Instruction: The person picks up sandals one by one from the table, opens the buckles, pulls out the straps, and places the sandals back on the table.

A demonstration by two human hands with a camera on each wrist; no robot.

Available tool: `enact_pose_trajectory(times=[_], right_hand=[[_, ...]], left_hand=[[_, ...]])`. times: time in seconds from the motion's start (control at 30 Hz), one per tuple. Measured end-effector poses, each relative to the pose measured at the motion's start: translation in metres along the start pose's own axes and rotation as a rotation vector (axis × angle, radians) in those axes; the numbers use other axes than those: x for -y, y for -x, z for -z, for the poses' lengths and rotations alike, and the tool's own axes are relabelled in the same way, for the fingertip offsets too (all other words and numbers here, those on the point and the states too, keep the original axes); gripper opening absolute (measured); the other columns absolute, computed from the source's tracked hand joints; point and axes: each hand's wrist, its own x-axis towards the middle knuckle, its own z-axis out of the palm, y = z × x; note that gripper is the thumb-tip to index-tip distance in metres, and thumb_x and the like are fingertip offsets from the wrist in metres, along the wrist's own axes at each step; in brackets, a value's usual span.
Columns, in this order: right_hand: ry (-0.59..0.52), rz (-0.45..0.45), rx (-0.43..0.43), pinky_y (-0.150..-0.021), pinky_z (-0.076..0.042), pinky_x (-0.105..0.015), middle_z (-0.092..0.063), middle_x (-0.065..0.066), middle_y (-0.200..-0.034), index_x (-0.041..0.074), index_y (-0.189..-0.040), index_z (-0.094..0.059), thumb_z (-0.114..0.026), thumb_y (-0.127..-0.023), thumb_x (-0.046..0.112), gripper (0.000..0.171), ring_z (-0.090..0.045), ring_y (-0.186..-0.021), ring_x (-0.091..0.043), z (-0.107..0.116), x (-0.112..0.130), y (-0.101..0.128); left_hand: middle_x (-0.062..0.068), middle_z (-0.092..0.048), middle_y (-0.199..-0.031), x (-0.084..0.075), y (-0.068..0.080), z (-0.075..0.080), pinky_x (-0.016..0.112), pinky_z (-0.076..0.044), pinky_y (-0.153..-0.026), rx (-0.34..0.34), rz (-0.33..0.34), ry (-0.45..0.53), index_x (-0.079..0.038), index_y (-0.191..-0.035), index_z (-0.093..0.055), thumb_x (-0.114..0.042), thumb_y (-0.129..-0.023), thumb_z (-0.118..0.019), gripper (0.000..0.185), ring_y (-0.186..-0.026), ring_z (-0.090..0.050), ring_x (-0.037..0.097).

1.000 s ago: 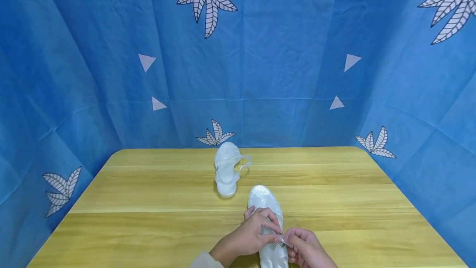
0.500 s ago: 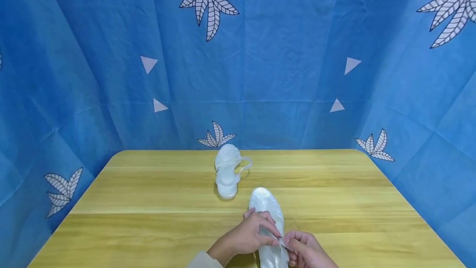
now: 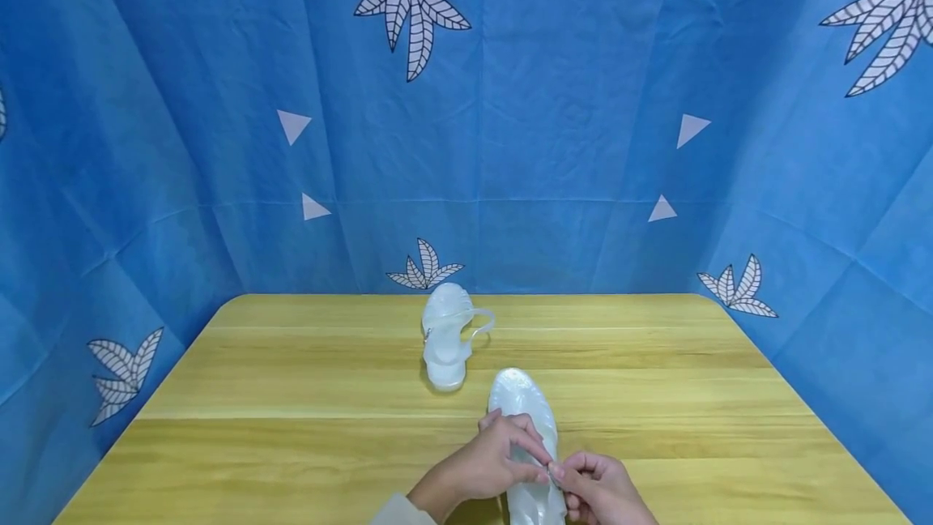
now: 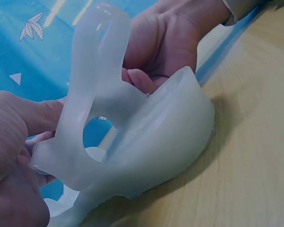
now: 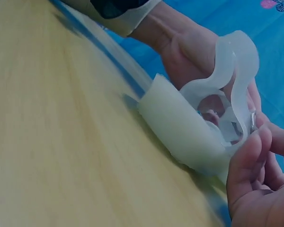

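Observation:
A translucent white jelly sandal (image 3: 521,395) lies near the table's front edge, toe pointing away, its heel cut off by the head view's lower border. Across it reaches my left hand (image 3: 492,456), thumb and forefinger pinching the strap by a small metal buckle (image 5: 253,121). On the sandal's right side, my right hand (image 3: 601,486) pinches the strap's end between thumb and fingertips. The raised strap loop (image 4: 92,56) stands above the heel in the left wrist view. Fingers partly cover the buckle, so whether the strap runs through it is hidden.
A second translucent white sandal (image 3: 446,339) lies farther back, its strap loop sticking out to the right. The wood-grain table (image 3: 306,395) reaches back to a blue patterned curtain (image 3: 539,104) on three sides.
My right fingertips have shifted slightly left, closer to the left hand at the buckle. The head view has tilted up a little. Both sandals stay in place.

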Motion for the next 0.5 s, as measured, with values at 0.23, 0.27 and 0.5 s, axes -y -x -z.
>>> enact_pose_trajectory(times=[0.23,0.27,0.5], right_hand=[[-0.088,0.014,0.067,-0.058,-0.048,-0.015,-0.055,0.008,-0.069,0.015,-0.085,-0.065,-0.059,-0.093,0.021,0.012,-0.052,-0.060,-0.001,0.0002,0.0005,-0.0013],[-0.097,0.016,0.076,-0.059,-0.048,-0.015,-0.056,0.008,-0.070,0.015,-0.086,-0.065,-0.059,-0.093,0.020,0.011,-0.053,-0.061,0.000,0.0007,0.0010,-0.0012],[-0.073,0.039,0.040,-0.058,-0.047,-0.016,-0.055,0.006,-0.071,0.012,-0.087,-0.064,-0.059,-0.092,0.018,0.009,-0.050,-0.062,-0.002,-0.0013,0.0015,0.0006]], left_hand=[[-0.015,-0.056,-0.084,0.0032,0.0001,0.0030,0.062,-0.004,-0.106,0.014,0.004,0.008,-0.011,-0.087,-0.075,-0.017,-0.078,-0.075,0.011,-0.089,-0.051,-0.006],[-0.015,-0.056,-0.084,0.0032,0.0000,0.0029,0.062,-0.004,-0.106,0.014,0.004,0.003,-0.011,-0.087,-0.075,-0.017,-0.078,-0.075,0.011,-0.089,-0.051,-0.006],[-0.015,-0.057,-0.083,0.0026,-0.0003,-0.0010,0.063,-0.004,-0.106,0.010,0.016,0.010,-0.010,-0.085,-0.075,-0.016,-0.077,-0.076,0.010,-0.088,-0.051,-0.006]])
